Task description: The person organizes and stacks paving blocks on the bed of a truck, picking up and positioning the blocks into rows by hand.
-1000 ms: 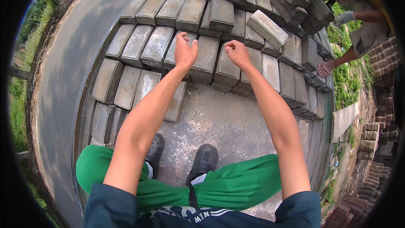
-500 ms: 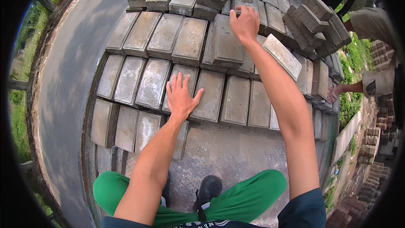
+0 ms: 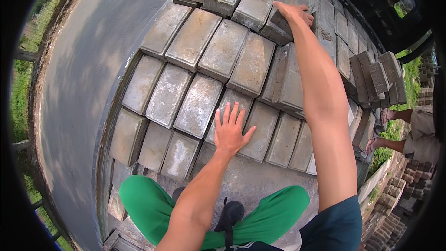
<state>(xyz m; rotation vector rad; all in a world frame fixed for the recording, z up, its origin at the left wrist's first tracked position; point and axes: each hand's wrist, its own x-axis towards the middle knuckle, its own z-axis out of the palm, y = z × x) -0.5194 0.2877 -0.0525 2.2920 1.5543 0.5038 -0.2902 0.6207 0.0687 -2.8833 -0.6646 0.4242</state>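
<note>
I stand over rows of grey concrete paving blocks (image 3: 200, 51) stacked in stepped layers. My left hand (image 3: 230, 130) lies flat with spread fingers on a block in the near row (image 3: 260, 132), holding nothing. My right hand (image 3: 292, 13) reaches far up the stack, its fingers curled over the edge of a raised block (image 3: 281, 23) in the upper layer. My green trousers (image 3: 148, 204) and dark shoes show below.
A paved road (image 3: 79, 65) runs along the left, with grass and a fence beyond. At the right, loose blocks (image 3: 376, 76) lie piled unevenly. Another person's arms (image 3: 395, 130) show at the right edge beside stacked bricks (image 3: 395, 195).
My right hand has stretched farther up the stack and taken hold of a raised block. My left hand stays flat on the near row. My view has moved closer over the blocks.
</note>
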